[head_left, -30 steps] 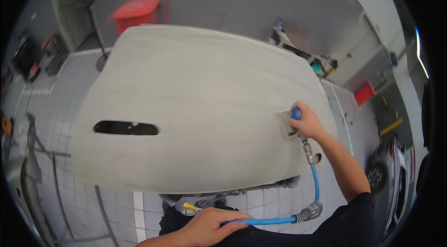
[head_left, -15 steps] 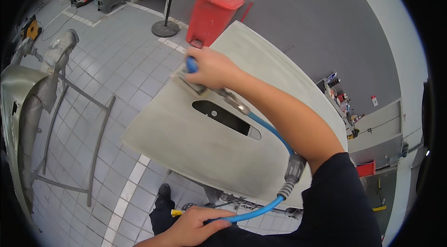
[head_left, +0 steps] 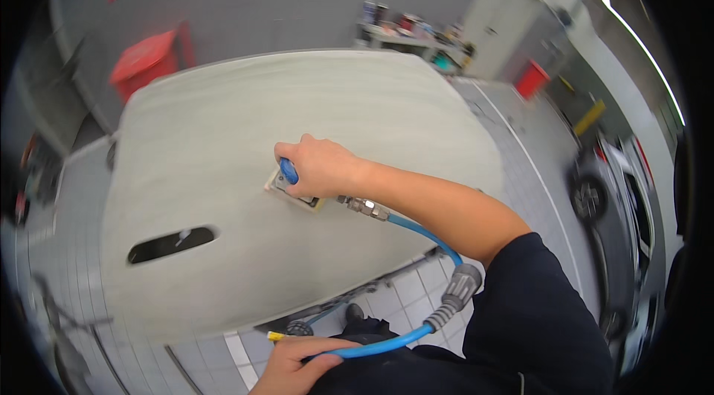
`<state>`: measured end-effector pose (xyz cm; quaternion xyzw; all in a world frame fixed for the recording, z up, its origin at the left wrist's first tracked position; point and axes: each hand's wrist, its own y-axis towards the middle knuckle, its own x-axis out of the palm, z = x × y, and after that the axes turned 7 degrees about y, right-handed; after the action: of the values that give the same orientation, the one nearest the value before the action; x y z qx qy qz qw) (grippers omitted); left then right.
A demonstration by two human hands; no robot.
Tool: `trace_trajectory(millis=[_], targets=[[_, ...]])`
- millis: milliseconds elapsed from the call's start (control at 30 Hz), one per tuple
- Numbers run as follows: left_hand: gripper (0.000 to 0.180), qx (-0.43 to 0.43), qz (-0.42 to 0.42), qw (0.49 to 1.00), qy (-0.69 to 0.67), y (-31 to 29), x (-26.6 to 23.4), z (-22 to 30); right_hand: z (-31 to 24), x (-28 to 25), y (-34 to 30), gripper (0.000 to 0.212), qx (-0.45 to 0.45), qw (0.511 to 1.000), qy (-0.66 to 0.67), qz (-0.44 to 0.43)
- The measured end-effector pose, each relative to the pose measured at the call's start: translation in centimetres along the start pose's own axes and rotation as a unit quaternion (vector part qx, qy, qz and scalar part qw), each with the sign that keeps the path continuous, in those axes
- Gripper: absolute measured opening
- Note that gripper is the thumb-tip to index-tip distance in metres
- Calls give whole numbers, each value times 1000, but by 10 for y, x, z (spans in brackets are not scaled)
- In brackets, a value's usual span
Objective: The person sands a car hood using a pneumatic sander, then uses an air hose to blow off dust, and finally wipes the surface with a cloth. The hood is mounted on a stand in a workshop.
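Note:
My right hand [head_left: 321,166] is closed around the blue grip of an air sander [head_left: 288,170], whose rectangular pad lies on a large pale grey-green vehicle panel [head_left: 223,120]. A metal coupling [head_left: 364,206] joins the sander to a blue hose [head_left: 428,235], which runs through a grey ribbed connector [head_left: 459,287]. Low in the view, close to my body, my left hand [head_left: 294,367] is closed on the same hose. A dark oblong cut-out [head_left: 171,245] shows in the panel left of the sander.
Behind the panel stand a red bin [head_left: 145,64] and a shelf [head_left: 405,39] crowded with bottles and cans. A dark car [head_left: 613,209] is parked at the right. Metal stand bars [head_left: 108,358] rise from the tiled floor at lower left.
My view has swung to the right. The sander in my right hand has gone from beside the cut-out's far end to the panel's middle, right of the cut-out. My left hand keeps the hose.

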<state>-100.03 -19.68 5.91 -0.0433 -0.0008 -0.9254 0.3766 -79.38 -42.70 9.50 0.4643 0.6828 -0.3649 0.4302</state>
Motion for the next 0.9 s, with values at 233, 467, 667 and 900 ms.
trace_trajectory(millis=[233,467,667,900], targets=[[22,-56,-111,990,59,74,55,-50,239,-8,-147,51,236,954,-9,183],[49,-133,-156,978,47,104,115,-44,434,-84,-243,63,432,863,42,260],[32,-128,-161,970,131,67,64,-36,326,-46,-216,49,343,895,85,272],[21,73,-87,989,95,-33,-26,-64,57,19,-91,40,116,974,26,194]])
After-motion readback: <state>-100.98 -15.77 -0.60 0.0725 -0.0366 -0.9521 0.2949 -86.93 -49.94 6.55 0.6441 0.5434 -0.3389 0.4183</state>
